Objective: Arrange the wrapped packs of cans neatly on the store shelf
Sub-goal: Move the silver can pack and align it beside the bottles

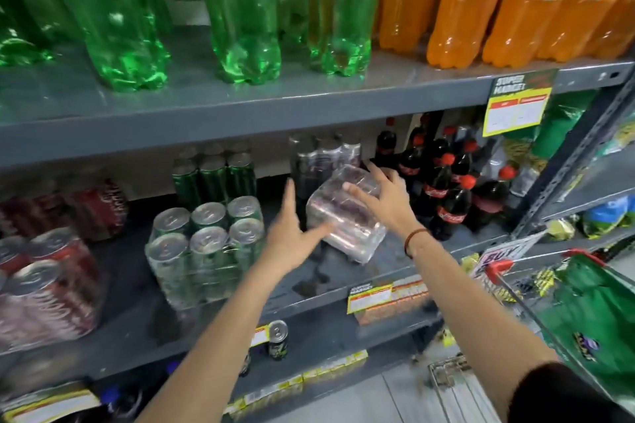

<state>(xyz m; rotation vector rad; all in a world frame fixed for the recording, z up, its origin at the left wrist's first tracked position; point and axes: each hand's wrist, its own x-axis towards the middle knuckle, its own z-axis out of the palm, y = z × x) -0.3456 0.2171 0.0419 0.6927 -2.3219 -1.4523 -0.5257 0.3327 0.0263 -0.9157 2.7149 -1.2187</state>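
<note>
A: Store shelf (395, 271), head view, motion-blurred. Dark wrapped pack (343, 216) sat tilted on the middle tier, between green pack (206, 237) and cola bottles (443, 189).

B: Hands?

A: Right hand (385, 197) was spread over the pack's top, fingers curled on the wrap. Left hand (292, 237) was open, fingertips at its near-left corner, no real grip.

B: Risk?

A: Slick film plus tilt: pack could slip or tip. Pushed right, it'd likely knock the bottles.
</note>
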